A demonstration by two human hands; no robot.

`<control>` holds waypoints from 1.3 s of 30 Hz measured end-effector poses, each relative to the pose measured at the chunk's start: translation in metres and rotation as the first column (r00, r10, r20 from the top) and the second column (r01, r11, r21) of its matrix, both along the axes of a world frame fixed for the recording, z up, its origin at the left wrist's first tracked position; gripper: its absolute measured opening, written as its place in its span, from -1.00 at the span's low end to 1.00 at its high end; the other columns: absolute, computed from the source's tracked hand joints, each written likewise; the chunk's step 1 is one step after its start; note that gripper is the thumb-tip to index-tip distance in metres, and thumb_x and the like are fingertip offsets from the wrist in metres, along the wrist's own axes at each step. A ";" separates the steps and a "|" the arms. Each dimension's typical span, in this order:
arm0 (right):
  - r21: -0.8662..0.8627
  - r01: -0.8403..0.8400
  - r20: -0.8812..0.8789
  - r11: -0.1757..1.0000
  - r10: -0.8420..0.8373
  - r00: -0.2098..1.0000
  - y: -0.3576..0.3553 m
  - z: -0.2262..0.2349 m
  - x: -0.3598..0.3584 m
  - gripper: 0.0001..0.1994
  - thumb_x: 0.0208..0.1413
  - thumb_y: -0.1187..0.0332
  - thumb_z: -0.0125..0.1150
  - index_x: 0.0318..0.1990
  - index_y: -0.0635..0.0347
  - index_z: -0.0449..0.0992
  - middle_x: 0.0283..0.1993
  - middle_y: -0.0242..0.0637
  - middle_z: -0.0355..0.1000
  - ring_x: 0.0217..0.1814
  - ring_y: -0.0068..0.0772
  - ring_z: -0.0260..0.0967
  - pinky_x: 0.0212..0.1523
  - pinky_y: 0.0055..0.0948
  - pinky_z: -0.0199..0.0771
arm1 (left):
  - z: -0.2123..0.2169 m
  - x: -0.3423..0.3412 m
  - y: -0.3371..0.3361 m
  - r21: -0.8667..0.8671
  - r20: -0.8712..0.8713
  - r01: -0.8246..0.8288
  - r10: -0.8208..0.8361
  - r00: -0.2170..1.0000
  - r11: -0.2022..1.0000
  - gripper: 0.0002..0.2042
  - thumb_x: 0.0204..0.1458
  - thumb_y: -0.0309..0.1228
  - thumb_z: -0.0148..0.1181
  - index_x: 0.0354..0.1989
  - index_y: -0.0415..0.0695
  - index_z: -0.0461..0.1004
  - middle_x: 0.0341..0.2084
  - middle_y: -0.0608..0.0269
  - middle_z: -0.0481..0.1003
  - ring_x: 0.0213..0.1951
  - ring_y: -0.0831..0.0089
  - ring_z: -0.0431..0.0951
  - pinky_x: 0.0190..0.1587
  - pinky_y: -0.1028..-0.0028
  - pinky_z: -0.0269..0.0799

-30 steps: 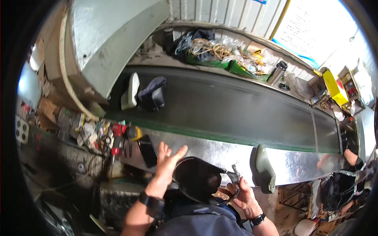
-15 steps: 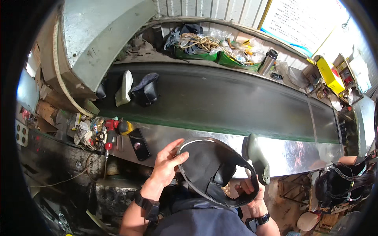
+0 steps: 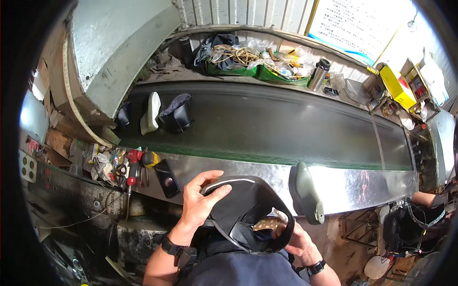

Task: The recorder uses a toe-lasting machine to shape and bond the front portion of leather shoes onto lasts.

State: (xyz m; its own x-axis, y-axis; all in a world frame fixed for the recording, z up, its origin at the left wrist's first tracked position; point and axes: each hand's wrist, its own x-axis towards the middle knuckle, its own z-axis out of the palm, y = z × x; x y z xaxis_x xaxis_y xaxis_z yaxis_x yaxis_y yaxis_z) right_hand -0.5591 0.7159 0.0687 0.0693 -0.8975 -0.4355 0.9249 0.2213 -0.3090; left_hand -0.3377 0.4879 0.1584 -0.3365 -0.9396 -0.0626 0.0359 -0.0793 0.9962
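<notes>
Head view: black shoe upper held open above the person's lap, at the near edge of the metal counter. Matte, flexible, wide-mouthed; dark inside; a thin pale strip shows along its upper-left rim. Left grip pinches the left rim, thumb laid over the front face, fingers beyond the edge. Right grip pinches the right-hand side, fingers partly hidden by the upper's wall; a small whitish piece shows beside them, kind unclear.

Surroundings: grey-green shoe last on the counter, just right of the upper, apart from it, taking up that side. Left: dark phone, red power tool, yellow-and-black tool. Beyond: dark belt carrying a pale last and a dark upper. Behind: green trays of clutter, steel flask, yellow box.

Writing: wall sheet bears rows of print, too small to read.
</notes>
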 end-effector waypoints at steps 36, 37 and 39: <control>-0.175 0.268 -0.836 0.947 -0.287 0.468 -0.579 -0.031 0.114 -0.38 -0.09 0.22 0.55 0.05 0.47 0.44 -0.10 -0.07 0.52 -0.09 -0.34 0.48 -0.09 -0.38 0.50 | -0.064 0.385 -0.490 -0.355 0.325 0.574 0.673 -0.664 0.738 -0.21 -0.02 -0.53 0.22 0.46 -0.17 0.06 0.49 0.20 0.02 0.40 0.20 0.15 0.44 0.06 0.02; -0.158 0.242 -0.753 0.957 -0.276 0.598 -0.602 -0.035 0.141 -0.39 -0.11 0.21 0.55 0.00 0.49 0.45 -0.11 -0.06 0.50 -0.07 -0.33 0.46 -0.07 -0.37 0.50 | -0.050 0.381 -0.486 -0.220 0.238 0.567 0.608 -0.758 0.794 -0.13 -0.01 -0.55 0.22 0.50 -0.16 -0.11 0.52 0.19 -0.09 0.45 0.22 0.06 0.48 0.05 -0.10; -0.222 0.271 -0.837 0.937 -0.325 0.441 -0.644 -0.042 0.193 -0.40 -0.11 0.19 0.56 -0.05 0.46 0.44 -0.17 -0.10 0.48 -0.16 -0.33 0.44 -0.13 -0.37 0.47 | -0.040 0.370 -0.480 -0.085 0.126 0.535 0.542 -0.831 0.841 -0.04 0.01 -0.57 0.23 0.54 -0.15 -0.27 0.55 0.17 -0.21 0.50 0.25 -0.03 0.52 0.05 -0.23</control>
State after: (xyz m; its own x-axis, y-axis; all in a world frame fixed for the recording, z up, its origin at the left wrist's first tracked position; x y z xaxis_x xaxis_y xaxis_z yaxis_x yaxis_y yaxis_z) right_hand -0.3657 0.0723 0.0269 -0.5852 -0.8072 -0.0771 0.2031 -0.0539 -0.9777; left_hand 0.0319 0.0079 0.1188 -0.2132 -0.9719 0.0997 -0.2242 -0.0506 -0.9732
